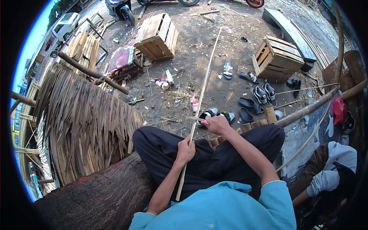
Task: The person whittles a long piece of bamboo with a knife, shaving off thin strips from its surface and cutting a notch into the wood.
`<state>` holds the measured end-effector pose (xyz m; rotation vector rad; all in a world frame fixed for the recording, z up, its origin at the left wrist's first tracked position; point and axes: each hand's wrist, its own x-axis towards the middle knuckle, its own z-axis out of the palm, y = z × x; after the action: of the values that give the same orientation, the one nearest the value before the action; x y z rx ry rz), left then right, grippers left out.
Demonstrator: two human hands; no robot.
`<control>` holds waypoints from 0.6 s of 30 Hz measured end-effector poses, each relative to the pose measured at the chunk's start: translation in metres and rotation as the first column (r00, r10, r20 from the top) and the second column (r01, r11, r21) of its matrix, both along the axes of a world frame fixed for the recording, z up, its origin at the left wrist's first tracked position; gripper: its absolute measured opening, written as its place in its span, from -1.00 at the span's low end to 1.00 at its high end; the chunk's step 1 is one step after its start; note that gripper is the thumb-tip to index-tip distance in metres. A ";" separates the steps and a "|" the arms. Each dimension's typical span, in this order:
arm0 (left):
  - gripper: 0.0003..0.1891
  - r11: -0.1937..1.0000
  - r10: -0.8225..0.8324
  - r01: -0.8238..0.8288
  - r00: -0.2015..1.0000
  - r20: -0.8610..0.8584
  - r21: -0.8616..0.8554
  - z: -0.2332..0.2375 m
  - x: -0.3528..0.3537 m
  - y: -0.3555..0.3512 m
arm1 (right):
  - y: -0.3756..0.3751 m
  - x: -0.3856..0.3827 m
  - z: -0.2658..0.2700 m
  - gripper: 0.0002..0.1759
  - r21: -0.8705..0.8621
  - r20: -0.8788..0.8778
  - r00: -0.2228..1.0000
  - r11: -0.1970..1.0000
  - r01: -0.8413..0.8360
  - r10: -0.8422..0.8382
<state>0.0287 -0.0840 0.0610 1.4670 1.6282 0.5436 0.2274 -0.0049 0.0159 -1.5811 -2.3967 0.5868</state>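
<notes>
A long, thin, pale bamboo strip (207,75) runs from my lap out over the ground in front. My left hand (186,150) is closed around it near its lower end, above my crossed legs. In my right hand (216,125) is a knife (194,118), gripped by its handle. The blade lies across the strip a little beyond my left hand, and seems to touch it. The strip's lower end (178,195) rests by my left thigh.
Slatted wooden crates (155,50) (281,57) stand on the littered ground. Several shoes (262,94) lie before me. A tree trunk (103,195) and dry thatch (88,111) are at my left. Another person's grey sleeve (326,182) shows at right. Bamboo poles (306,110) border that side.
</notes>
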 end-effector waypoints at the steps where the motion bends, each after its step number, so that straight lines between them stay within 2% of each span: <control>1: -0.84 1.000 0.010 -0.010 1.000 0.028 0.003 -0.001 -0.001 -0.002 | -0.001 0.001 -0.001 -0.45 -0.009 -0.025 0.999 1.000 -0.022 0.022; 3: -0.84 1.000 0.016 -0.017 0.998 0.068 0.004 0.001 -0.007 -0.005 | -0.006 -0.007 -0.002 -0.45 -0.029 -0.091 0.995 0.998 -0.055 0.052; 4: -0.84 0.999 -0.011 0.012 0.999 0.030 -0.029 0.006 -0.007 -0.006 | -0.012 -0.012 -0.001 -0.44 -0.016 -0.139 0.985 0.994 -0.104 0.100; 7: -0.86 1.000 0.013 -0.014 0.991 0.133 0.006 -0.016 -0.010 -0.006 | -0.030 -0.026 0.004 -0.50 0.061 -0.151 0.920 0.932 -0.358 0.363; 8: -0.86 0.997 0.005 -0.016 0.989 0.150 0.075 -0.029 -0.013 -0.007 | -0.033 -0.028 0.006 -0.41 0.025 -0.189 0.913 0.931 -0.365 0.363; 11: -0.86 0.999 -0.049 0.049 0.993 0.110 0.006 -0.003 -0.013 -0.005 | -0.021 -0.015 -0.001 -0.39 0.039 -0.146 0.979 0.990 -0.136 0.141; 12: -0.86 0.999 -0.040 0.039 0.987 0.158 0.013 -0.002 -0.013 -0.005 | -0.008 -0.012 -0.002 -0.41 -0.014 -0.100 0.992 0.997 0.071 -0.072; 13: -0.86 0.999 -0.037 0.037 0.986 0.160 0.004 -0.002 -0.012 -0.004 | -0.002 -0.005 0.000 -0.42 0.021 -0.038 0.999 1.000 0.000 0.001; 15: -0.86 0.999 -0.031 0.033 0.985 0.168 -0.013 -0.004 -0.010 0.000 | -0.008 -0.010 -0.004 -0.44 0.030 -0.093 0.994 0.998 0.056 -0.053; 17: -0.85 0.999 -0.047 0.049 0.993 0.109 -0.015 -0.010 -0.013 -0.002 | -0.014 -0.010 -0.004 -0.47 0.003 -0.113 0.990 0.997 -0.082 0.082; 18: -0.83 0.998 -0.053 0.055 0.995 0.079 -0.018 -0.010 -0.014 -0.003 | -0.017 -0.013 -0.003 -0.46 -0.034 -0.096 0.971 0.974 -0.224 0.220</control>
<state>0.0151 -0.0872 0.0508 1.4528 1.5248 0.5465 0.2143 -0.0221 0.0128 -1.2796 -2.5250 0.7419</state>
